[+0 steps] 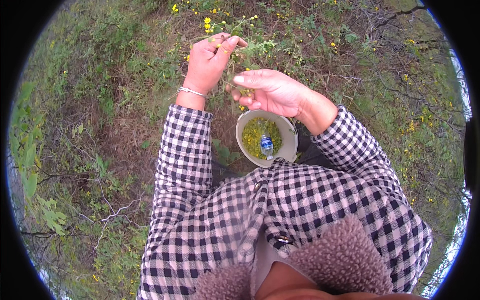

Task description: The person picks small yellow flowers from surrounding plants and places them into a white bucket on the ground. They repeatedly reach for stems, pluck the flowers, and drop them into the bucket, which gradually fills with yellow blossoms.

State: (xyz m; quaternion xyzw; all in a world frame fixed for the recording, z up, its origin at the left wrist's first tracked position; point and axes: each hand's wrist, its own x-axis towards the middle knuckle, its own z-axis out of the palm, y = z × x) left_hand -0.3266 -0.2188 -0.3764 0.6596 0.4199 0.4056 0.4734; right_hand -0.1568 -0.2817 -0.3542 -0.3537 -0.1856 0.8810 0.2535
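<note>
In the upper middle of the frame the person's left hand (210, 60) is closed around a thin flowering stem (235, 25) with small yellow blooms, its fingers (227, 45) pinched tight on the stalk. Just right of it and a little lower, the right hand (272, 92) is cupped, its fingers curled loosely inward around a few picked yellow flower heads (245, 92) at the palm's edge; how firmly they are held cannot be told. Directly below the right hand, at the centre of the frame, sits a white bucket (289, 135), partly filled with a bed of yellow-green blossoms (254, 132) on which a small plastic water bottle (267, 146) lies. Grass and dry twigs (115, 210) cover the ground all round.

The loose cup of the right hand looks like the weak point: flower heads could slip past the bucket's rim into the grass, where they would be hard to find. A hard pull by the left hand might snap the stem instead of freeing the blooms.
</note>
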